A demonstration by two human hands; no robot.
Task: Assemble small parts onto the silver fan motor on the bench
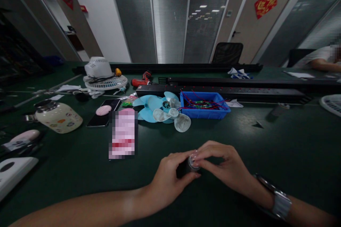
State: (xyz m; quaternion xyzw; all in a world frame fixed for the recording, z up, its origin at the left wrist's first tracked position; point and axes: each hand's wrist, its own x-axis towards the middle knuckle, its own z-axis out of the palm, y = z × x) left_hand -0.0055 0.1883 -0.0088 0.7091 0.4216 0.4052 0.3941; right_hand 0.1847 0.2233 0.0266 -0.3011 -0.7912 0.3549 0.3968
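Observation:
Both my hands meet over a small dark cylindrical part with a silvery cap [192, 163], low on the dark green table [279, 149]. My left hand [170, 179] grips its dark body from the left. My right hand [223, 165], a watch on its wrist, pinches the cap from the right with its fingertips. Most of the part is hidden by my fingers.
Behind my hands lie light blue and clear fan blades [162, 111] and a blue tray of wires [204, 104]. A phone [102, 113], a cream jar [58, 117], a white fan housing [102, 74] and a red drill [142, 78] sit left. Another person's arm [323, 64] rests far right.

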